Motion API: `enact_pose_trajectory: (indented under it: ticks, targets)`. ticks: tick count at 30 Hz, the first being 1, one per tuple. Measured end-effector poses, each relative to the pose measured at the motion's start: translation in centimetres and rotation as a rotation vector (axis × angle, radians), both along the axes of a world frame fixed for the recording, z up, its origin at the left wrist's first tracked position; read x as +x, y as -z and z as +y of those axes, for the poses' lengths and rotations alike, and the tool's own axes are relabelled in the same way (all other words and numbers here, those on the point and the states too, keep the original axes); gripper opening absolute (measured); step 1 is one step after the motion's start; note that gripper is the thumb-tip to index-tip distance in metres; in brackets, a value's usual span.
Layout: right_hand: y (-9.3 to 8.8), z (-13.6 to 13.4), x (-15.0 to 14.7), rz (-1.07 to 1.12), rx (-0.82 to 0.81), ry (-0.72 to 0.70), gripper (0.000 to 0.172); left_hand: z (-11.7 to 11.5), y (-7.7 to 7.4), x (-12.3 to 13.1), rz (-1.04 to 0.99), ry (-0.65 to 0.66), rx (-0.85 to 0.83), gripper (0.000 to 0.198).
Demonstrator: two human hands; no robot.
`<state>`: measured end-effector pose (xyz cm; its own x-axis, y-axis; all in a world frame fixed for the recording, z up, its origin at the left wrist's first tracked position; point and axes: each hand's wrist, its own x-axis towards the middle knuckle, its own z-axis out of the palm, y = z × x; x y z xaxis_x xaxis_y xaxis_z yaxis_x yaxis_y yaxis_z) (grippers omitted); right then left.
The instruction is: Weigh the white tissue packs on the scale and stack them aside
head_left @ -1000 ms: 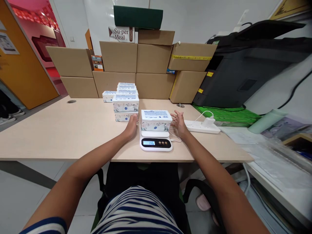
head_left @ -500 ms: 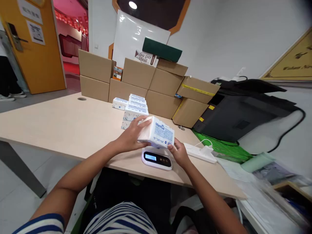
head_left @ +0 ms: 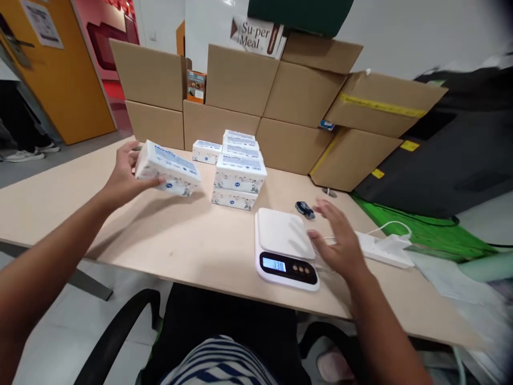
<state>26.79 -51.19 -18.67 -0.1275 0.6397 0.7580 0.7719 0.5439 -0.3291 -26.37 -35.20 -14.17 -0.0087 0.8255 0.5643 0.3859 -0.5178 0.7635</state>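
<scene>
My left hand (head_left: pixel 122 179) grips a white tissue pack (head_left: pixel 170 168) with blue print and holds it above the table, left of a stack of like tissue packs (head_left: pixel 239 174). My right hand (head_left: pixel 339 240) hovers with fingers spread beside the right edge of a white kitchen scale (head_left: pixel 285 248). The scale's platform is bare and its blue display is lit. A small dark blue object (head_left: pixel 304 209) lies just behind the scale.
Cardboard boxes (head_left: pixel 240 80) are stacked along the back of the beige table (head_left: pixel 188 243). A white power strip (head_left: pixel 387 251) with a cable lies to the right, beside a green mat (head_left: pixel 420 232) and a black machine (head_left: pixel 460 149). An orange door (head_left: pixel 60 80) stands at left.
The tissue pack came off the scale: both hands lifted it, then my left hand carried it to the left alone. My right hand let go and stays by the scale.
</scene>
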Motion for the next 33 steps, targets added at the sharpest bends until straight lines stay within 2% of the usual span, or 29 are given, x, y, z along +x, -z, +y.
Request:
enact_pose_trajectory:
  ticks: [3, 6, 8, 10, 12, 15, 18, 23, 27, 30, 33]
  targets:
    - [2.2, 2.2, 2.8, 0.269, 0.067, 0.135, 0.06, 8.1, -1.1, 0.3, -0.124, -0.131, -0.14, 0.134]
    - [5.0, 4.4, 2.4, 0.702, -0.012, 0.233, 0.062, 15.3, -2.4, 2.7, -0.358, -0.239, -0.153, 0.115]
    - [6.1, 5.4, 1.3, 0.884, -0.135, 0.283, 0.065, 19.4, -3.0, 4.8, -0.519, -0.206, -0.172, 0.104]
    - [6.4, 5.9, 0.6, 0.96, -0.199, 0.338, 0.068, 23.0, -3.1, 6.7, -0.608, -0.133, -0.187, 0.102]
    - [6.1, 6.0, 0.5, 0.989, -0.239, 0.383, 0.075, 26.1, -2.8, 8.2, -0.619, -0.064, -0.198, 0.099]
    - [5.7, 5.8, 1.1, 0.983, -0.279, 0.453, 0.083, 29.5, -1.6, 9.2, -0.562, 0.055, -0.177, 0.078]
    - [5.6, 5.6, 1.8, 0.969, -0.254, 0.506, 0.086, 31.3, 0.1, 9.1, -0.501, 0.144, -0.115, 0.063]
    - [5.4, 5.1, 1.6, 0.944, -0.267, 0.55, 0.088, 31.8, 2.5, 8.9, -0.498, 0.053, -0.183, 0.056]
    - [5.1, 4.6, 1.1, 0.928, -0.327, 0.591, 0.092, 31.1, 3.4, 9.9, -0.483, 0.068, -0.206, 0.058]
    - [5.0, 4.4, 0.8, 0.913, -0.361, 0.596, 0.093, 30.1, 4.0, 11.0, -0.545, 0.111, -0.225, 0.056]
    - [5.0, 4.2, 0.6, 0.895, -0.385, 0.563, 0.092, 29.2, 3.9, 11.9, -0.59, 0.125, -0.253, 0.063]
